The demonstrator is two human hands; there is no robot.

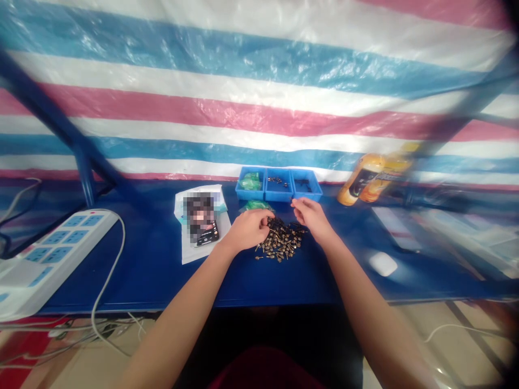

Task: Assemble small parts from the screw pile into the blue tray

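I read the left hand [247, 229] as partly closed and palm down, its fingers [265, 221] curved over the left edge of a loose pile of small brass-coloured threaded parts [280, 241]. The right hand [312, 218] is likewise half curled and palm down, at the pile's upper right edge, with a narrow gap between the two hands. From my position I cannot tell whether either hand has hold of any part, as the fingers hide what lies beneath them. The pile sits directly on the blue counter [154, 270], between the hands.

To the left of the pile, a smartphone [208, 233] lies on a white paper sheet [205, 254], partly obscured by blurring. Farther left, a white power strip [52, 254] rests on the counter with a white cable [109, 270] trailing over the front edge. A white computer mouse [383, 263] lies well to the right.

Farther back, a green plastic packet [256, 205] lies just in front of a blue three-compartment tray [279, 197]. Its left compartment holds green packets [250, 182], the middle small parts [278, 182], and the right dark items [303, 186]. Two orange-and-yellow bottles [360, 179] lean at back right, before a striped tarpaulin [259, 92] and a blue steel frame [83, 167].
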